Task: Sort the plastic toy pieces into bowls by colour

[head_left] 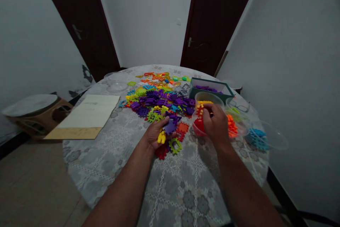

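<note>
In my left hand (155, 134), palm up, lie several plastic building pieces, among them a purple notched piece (170, 127) and a yellow piece (161, 137). My right hand (215, 120) is closed over the clear tubs, its fingers pinching a yellow-orange piece (199, 109). Below it, red pieces (198, 126) sit in a clear tub, and yellow pieces show in the tub (209, 96) behind. Ahead of my left hand spreads a heap of mixed pieces (159, 99), mostly purple. Beside that hand lie a green frame piece (175, 146) and an orange piece (183, 128).
A green box (225, 90) with purple pieces stands behind the tubs. To the right are orange pieces (232, 126) in a tub, blue pieces (257, 138), a clear lid (276, 138) and glasses (243, 107). Cardboard sheets (85, 117) overhang the left edge; a stool (37, 113) stands beyond.
</note>
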### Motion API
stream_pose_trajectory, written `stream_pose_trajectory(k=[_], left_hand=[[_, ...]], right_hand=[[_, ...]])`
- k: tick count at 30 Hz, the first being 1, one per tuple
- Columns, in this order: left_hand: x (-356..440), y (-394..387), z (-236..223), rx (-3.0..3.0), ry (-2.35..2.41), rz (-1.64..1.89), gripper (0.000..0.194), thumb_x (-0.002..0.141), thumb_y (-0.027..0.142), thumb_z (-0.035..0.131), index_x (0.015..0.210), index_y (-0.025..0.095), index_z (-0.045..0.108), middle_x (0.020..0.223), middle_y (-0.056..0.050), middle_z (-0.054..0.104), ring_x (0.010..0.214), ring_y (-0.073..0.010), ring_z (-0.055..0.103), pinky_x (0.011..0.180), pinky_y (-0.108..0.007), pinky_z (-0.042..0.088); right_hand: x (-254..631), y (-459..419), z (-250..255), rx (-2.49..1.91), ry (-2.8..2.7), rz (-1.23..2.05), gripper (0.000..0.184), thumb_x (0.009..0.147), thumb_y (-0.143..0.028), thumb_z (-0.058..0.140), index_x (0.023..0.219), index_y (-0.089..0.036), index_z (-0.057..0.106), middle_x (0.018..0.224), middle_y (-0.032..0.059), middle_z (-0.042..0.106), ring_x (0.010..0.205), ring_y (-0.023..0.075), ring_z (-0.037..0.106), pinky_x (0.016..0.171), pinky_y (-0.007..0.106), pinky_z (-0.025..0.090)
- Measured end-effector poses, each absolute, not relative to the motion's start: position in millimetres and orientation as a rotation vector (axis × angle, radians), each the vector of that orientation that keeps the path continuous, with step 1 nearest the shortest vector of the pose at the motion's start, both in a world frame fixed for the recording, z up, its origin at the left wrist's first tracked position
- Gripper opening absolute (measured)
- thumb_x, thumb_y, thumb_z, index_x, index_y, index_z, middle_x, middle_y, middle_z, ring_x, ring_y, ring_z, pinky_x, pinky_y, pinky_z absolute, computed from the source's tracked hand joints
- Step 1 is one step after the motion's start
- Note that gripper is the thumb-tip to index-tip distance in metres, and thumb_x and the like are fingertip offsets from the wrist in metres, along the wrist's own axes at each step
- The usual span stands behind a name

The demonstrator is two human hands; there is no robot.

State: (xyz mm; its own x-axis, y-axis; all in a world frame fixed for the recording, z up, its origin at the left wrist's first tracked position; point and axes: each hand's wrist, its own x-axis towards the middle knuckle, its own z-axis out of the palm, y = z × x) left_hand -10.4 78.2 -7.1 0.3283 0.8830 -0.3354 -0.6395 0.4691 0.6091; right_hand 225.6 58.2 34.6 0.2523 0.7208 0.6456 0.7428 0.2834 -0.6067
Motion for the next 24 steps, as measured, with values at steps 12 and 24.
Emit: stream_pose_trajectory(k=[12, 24], left_hand=[[-8, 79, -8, 0.369, 0.744, 1.006, 0.034, 0.094, 0.029, 0.077, 0.125, 0.018, 0.067, 0.094, -0.01, 0.08, 0.071, -0.0234, 0.078, 0.054, -0.032, 0.066], [-4, 81, -8, 0.252, 0.659, 0.987, 0.029, 0.093, 0.041, 0.079, 0.095, 0.014, 0.068, 0.076, -0.005, 0.074, 0.059, -0.0163, 0.073, 0.052, -0.023, 0.06]], right_hand=[[203, 49, 29, -1.154, -1.891, -0.125, 0.029, 0.098, -0.024, 0.06, 0.126, -0.022, 0.069, 0.122, 0.0127, 0.071, 0.118, 0.0306, 0.063, 0.108, 0.053, 0.049], [152, 30, 10, -1.08, -2.194, 0.03, 0.033, 0.1, -0.027, 0.063, 0.131, -0.019, 0.069, 0.131, 0.0155, 0.068, 0.118, 0.0313, 0.061, 0.104, 0.051, 0.056]])
